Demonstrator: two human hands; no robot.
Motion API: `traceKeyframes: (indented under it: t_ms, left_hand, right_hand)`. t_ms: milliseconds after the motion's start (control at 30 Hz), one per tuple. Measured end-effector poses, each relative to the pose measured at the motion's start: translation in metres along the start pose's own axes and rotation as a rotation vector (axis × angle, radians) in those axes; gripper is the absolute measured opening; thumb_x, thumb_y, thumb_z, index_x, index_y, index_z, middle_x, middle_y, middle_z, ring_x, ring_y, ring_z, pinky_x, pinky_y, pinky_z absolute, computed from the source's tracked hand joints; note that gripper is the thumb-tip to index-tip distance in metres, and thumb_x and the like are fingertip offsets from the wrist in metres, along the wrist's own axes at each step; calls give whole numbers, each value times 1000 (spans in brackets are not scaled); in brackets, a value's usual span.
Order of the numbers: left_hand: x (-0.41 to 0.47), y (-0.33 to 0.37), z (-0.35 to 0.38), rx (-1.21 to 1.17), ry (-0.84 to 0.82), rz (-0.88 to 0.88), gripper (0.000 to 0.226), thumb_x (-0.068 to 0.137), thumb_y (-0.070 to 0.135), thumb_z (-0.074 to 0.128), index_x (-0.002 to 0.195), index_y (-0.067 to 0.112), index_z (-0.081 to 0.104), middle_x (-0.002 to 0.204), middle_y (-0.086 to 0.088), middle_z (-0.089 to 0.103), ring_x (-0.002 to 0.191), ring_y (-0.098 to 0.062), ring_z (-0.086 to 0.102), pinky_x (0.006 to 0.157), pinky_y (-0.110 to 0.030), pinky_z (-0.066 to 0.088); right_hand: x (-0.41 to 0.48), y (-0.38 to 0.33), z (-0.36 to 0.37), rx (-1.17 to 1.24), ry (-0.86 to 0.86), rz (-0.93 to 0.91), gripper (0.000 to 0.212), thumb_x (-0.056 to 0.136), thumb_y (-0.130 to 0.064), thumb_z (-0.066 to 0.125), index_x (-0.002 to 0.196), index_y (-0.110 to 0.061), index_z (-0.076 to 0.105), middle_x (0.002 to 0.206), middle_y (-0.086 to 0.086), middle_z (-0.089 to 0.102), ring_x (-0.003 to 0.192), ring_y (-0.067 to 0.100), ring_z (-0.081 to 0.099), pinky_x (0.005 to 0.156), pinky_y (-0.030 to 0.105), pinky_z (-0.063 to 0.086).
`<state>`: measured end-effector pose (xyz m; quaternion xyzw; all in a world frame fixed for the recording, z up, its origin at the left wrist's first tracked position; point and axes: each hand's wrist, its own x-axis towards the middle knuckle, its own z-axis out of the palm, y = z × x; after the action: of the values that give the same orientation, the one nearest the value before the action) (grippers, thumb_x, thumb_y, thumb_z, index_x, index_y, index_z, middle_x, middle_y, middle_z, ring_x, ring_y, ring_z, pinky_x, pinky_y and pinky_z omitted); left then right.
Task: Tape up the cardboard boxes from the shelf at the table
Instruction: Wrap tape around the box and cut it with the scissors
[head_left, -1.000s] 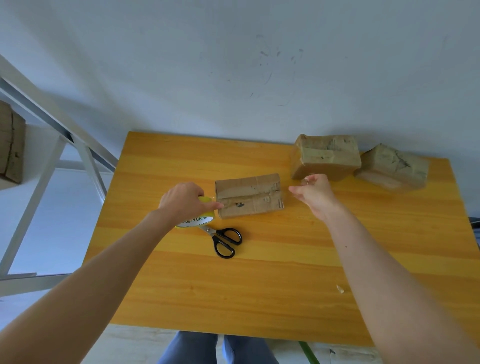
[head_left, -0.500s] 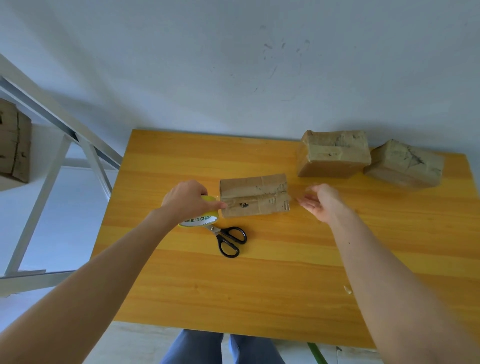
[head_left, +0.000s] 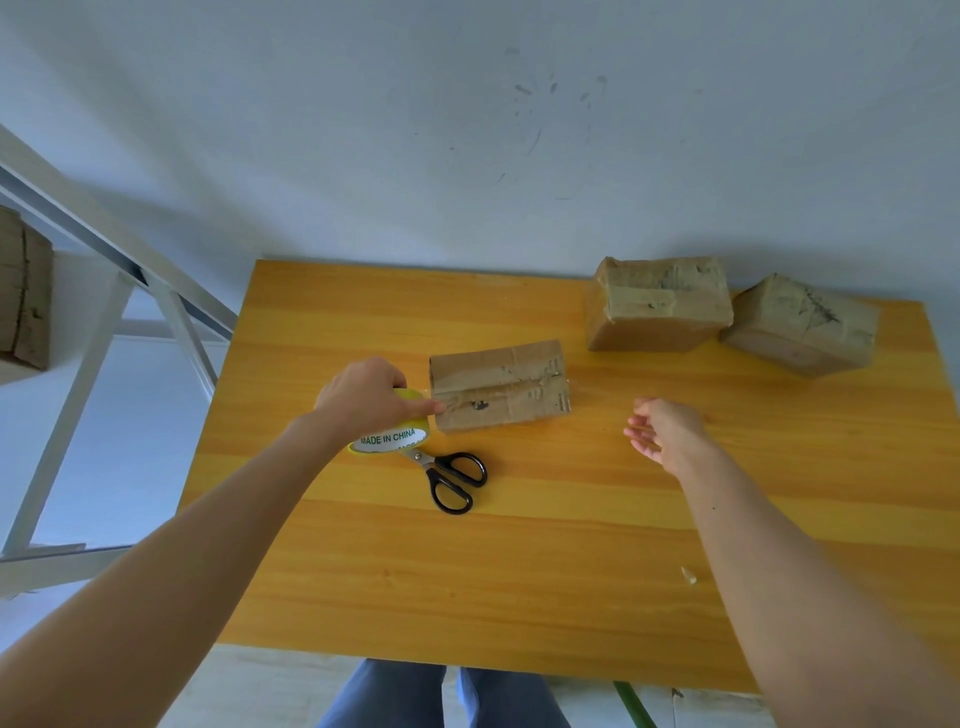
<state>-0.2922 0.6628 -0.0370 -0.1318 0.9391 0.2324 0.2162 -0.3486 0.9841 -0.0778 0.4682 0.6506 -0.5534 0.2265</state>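
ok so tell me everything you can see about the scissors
The scissors have two black loop handles that look like plastic and short silvery metal blades, closed. They lie flat on the yellow wooden table, handles toward the person, blades pointing away and to the left. The tips are hidden by the tape roll that the left hand grips. Whether they touch the roll cannot be told. Neither of the hands touches them.

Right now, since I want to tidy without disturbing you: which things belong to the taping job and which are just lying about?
In the job:
middle cardboard box
tape roll, gripped by the left hand
scissors beside it

Lying about:
two boxes at the back, seemingly already taped
small scrap nearer the front edge
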Motion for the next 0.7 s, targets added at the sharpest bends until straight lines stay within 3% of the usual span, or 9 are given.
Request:
traceKeyframes:
  t_ms: [200,267,333,433,500,567,633,700]
  left_hand:
    - [-3,2,1,14,1,-16,66,65,70,71,55,18,31,51,4,26,47,-15,24,48,-26,16]
    - [-5,3,0,6,14,-27,61,67,68,71,55,14,46,50,5,28,46,-14,26,48,-25,18]
    - [-6,5,-2,2,36,-48,67,69,67,71,77,1,56,48,2,35,45,-16,33,47,-24,19]
    - [-8,9,-3,30,40,-41,80,71,67,69,96,-7,54,54,-4,46,52,-21,47,45,-27,26]
    - [-8,11,-3,59,23,-33,79,71,68,68,97,-6,58,59,-5,51,57,-19,52,48,-32,35]
    - [-9,9,-2,77,10,-15,68,71,71,65,90,6,66,61,-8,55,59,-20,56,50,-28,32]
    - [-10,8,-2,82,12,-1,58,73,72,63,84,15,60,57,-2,51,54,-17,48,50,-25,29]
    - [-11,8,-2,92,27,12,56,77,68,61,79,13,59,54,3,44,52,-14,42,49,-25,26]
  right_hand:
    - [-2,1,-23,277,-11,106,14,96,-7,54,104,-4,64,85,6,59,76,17,58,75,28,49]
    - [1,6,-33,379,7,132,13,96,-9,53,107,-5,59,87,7,59,76,17,60,66,27,49]
    - [4,14,-42,418,31,140,14,96,-9,53,110,-7,55,88,7,60,75,18,61,60,27,48]
    - [7,22,-50,310,53,104,12,96,-7,54,107,-6,58,86,9,61,74,19,61,62,28,48]
    - [4,25,-48,223,53,68,8,95,-10,57,100,-4,60,81,9,61,70,19,59,63,28,48]
    - [-2,29,-39,96,76,-5,16,95,-14,59,83,-4,60,72,8,58,61,18,54,58,27,45]
    - [-10,37,-27,-101,69,-182,26,95,-17,59,71,-6,58,67,7,57,56,18,52,53,27,42]
    - [-23,48,-13,-296,29,-403,34,97,-20,59,65,-8,57,63,6,58,54,18,52,54,27,43]
